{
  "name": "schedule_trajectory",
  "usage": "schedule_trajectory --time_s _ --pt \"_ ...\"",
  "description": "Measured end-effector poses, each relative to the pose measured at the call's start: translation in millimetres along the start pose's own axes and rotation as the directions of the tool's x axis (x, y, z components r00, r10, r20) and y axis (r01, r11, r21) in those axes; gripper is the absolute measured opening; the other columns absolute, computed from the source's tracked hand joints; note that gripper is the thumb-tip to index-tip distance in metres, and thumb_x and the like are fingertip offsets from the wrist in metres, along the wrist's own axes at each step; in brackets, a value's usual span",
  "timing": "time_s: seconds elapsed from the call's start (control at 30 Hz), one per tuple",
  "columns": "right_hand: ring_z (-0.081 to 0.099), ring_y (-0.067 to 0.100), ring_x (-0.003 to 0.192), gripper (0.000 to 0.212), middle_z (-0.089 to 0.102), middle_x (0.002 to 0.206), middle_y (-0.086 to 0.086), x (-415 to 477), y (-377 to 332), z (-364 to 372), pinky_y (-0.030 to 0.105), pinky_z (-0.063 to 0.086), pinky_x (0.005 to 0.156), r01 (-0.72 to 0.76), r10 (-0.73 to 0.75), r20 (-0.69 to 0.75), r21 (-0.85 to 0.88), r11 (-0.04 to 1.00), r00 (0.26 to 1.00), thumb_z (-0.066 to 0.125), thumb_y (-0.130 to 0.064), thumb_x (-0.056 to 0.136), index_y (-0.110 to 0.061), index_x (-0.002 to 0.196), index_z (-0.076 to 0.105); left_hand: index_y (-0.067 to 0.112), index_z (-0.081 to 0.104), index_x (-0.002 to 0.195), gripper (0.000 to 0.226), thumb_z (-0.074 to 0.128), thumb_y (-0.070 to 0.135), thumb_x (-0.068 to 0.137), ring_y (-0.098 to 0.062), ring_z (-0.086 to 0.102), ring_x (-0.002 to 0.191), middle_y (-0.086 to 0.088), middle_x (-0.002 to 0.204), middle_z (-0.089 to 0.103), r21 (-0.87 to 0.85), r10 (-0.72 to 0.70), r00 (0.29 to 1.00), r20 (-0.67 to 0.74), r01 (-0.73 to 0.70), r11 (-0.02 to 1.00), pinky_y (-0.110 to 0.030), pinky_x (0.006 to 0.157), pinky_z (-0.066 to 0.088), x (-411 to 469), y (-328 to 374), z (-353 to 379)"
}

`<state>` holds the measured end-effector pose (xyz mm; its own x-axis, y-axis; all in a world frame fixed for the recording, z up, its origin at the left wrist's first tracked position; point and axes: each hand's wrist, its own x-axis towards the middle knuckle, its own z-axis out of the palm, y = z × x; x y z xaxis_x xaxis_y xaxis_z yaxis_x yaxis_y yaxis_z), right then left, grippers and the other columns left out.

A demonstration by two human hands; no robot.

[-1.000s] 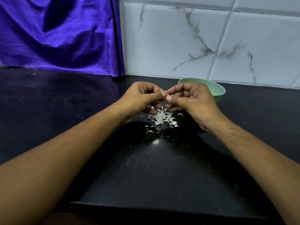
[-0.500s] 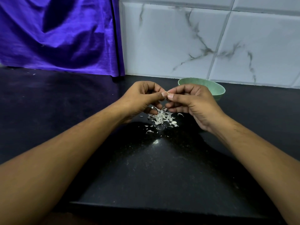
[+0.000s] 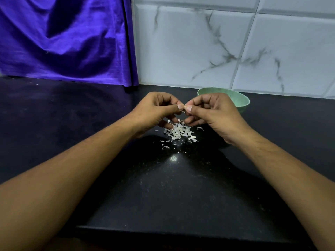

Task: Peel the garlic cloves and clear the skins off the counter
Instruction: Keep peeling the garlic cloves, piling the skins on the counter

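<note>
Left hand [image 3: 157, 110] and right hand [image 3: 215, 113], fingers curled, both pinch one mostly hidden garlic clove [image 3: 184, 108] above the skins [image 3: 179, 133] heaped on the counter [image 3: 181, 187]; step in hand, peeling; next move likely needs a fine thumbnail pull.

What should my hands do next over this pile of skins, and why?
Probably pull the thumbs apart to strip the skin: left hand and right hand both pinch a small pale piece, mostly hidden, above the pile of skins on the counter. A freed flake should then drop onto that pile.
</note>
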<state>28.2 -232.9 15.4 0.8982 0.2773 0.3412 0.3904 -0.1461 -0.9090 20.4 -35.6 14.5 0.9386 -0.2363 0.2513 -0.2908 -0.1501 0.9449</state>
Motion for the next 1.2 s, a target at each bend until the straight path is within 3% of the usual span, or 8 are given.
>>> schedule_trajectory --time_s 0.17,0.33,0.53,0.7,0.83,0.97,1.1,1.2 --pt "0.075 0.024 0.069 0.005 0.076 0.088 0.022 0.8 1.4 2.5 0.041 0.063 0.071 0.032 -0.032 -0.005 -0.037 0.999 0.999 0.071 -0.001 0.094 0.000 0.099 0.069 0.005 0.069 0.099 0.008 0.065 0.012 0.100 -0.013 0.067 0.068 -0.004 0.085 0.071 -0.019 -0.030 0.999 0.018 0.030 0.999 -0.029 0.058 0.059 -1.0 1.8 1.0" --pt "0.077 0.031 0.076 0.007 0.077 0.085 0.017 0.9 3.9 3.2 0.056 0.062 0.078 0.061 -0.063 -0.014 -0.110 0.992 0.998 0.071 -0.002 0.094 0.000 0.100 0.069 0.002 0.070 0.100 0.010 0.065 0.011 0.099 -0.015 0.065 0.068 -0.007 0.085 0.069 -0.006 -0.055 0.998 -0.006 0.055 0.998 -0.029 0.057 0.058 -1.8 3.4 2.2" --pt "0.077 0.032 0.076 0.007 0.074 0.084 0.022 -1.2 4.2 3.1 0.058 0.062 0.078 0.092 -0.095 -0.007 -0.153 0.984 0.995 0.076 -0.006 0.090 -0.004 0.095 0.072 0.001 0.067 0.097 0.009 0.064 0.009 0.098 -0.014 0.063 0.065 -0.002 0.075 0.064 0.039 -0.063 0.998 -0.031 0.064 0.997 -0.026 0.053 0.056 -2.4 1.9 7.0" --pt "0.073 0.043 0.079 0.007 0.073 0.085 0.020 -2.3 4.5 3.1 0.060 0.062 0.074 0.164 -0.168 -0.015 -0.147 0.975 0.986 0.078 -0.006 0.089 -0.007 0.093 0.072 0.004 0.064 0.102 0.009 0.058 0.011 0.102 -0.005 0.059 0.047 0.003 0.062 0.061 0.058 -0.100 0.995 -0.007 0.100 0.993 -0.018 0.043 0.047 -4.3 4.8 10.1" --pt "0.073 0.038 0.072 0.009 0.074 0.079 0.016 -2.4 0.6 4.5 0.053 0.064 0.072 0.183 -0.186 -0.026 -0.095 0.978 0.982 0.079 -0.006 0.088 -0.005 0.090 0.071 0.002 0.064 0.102 0.015 0.060 0.017 0.103 -0.008 0.060 0.051 0.002 0.066 0.063 0.091 -0.092 0.995 0.025 0.089 0.992 -0.020 0.044 0.048 -5.2 5.2 9.5" --pt "0.073 0.018 0.065 0.013 0.072 0.069 0.007 -0.8 -3.0 4.3 0.030 0.061 0.062 0.150 -0.146 -0.108 0.022 0.988 0.983 0.075 0.004 0.088 -0.006 0.086 0.066 0.003 0.068 0.092 0.021 0.056 0.016 0.103 -0.021 0.062 0.064 -0.009 0.077 0.063 0.225 -0.023 1.000 0.009 0.020 0.974 -0.031 0.054 0.054 -0.8 1.6 4.5" --pt "0.072 0.019 0.065 0.014 0.068 0.069 0.002 1.5 -3.1 0.5 0.032 0.062 0.062 0.142 -0.137 -0.135 0.029 0.989 0.981 0.072 0.005 0.090 -0.007 0.093 0.065 0.013 0.075 0.085 0.022 0.066 0.028 0.100 -0.017 0.069 0.064 -0.004 0.074 0.074 0.397 0.084 0.996 -0.003 -0.075 0.915 -0.033 0.056 0.058 1.2 -1.4 -0.8" --pt "0.073 0.018 0.067 0.015 0.069 0.071 -0.001 2.6 -0.6 0.8 0.032 0.063 0.063 0.134 -0.135 -0.128 -0.016 0.991 0.983 0.069 0.004 0.093 -0.008 0.103 0.070 0.019 0.079 0.087 0.009 0.079 0.027 0.091 -0.026 0.075 0.070 -0.001 0.077 0.077 0.426 0.115 0.993 -0.032 -0.091 0.900 -0.041 0.064 0.064 3.7 -4.0 -4.8"
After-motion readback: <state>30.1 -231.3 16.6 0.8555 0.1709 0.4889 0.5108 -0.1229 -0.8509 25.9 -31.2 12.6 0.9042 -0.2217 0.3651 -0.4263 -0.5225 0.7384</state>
